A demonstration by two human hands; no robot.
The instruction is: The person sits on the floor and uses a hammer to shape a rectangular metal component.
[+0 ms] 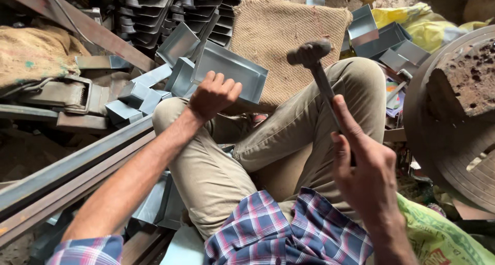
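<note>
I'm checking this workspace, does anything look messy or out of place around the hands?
Yes. Folded metal trays lie tumbled at odd angles beside the left hand, which grips one tray. The right hand holds a hammer raised.
</note>
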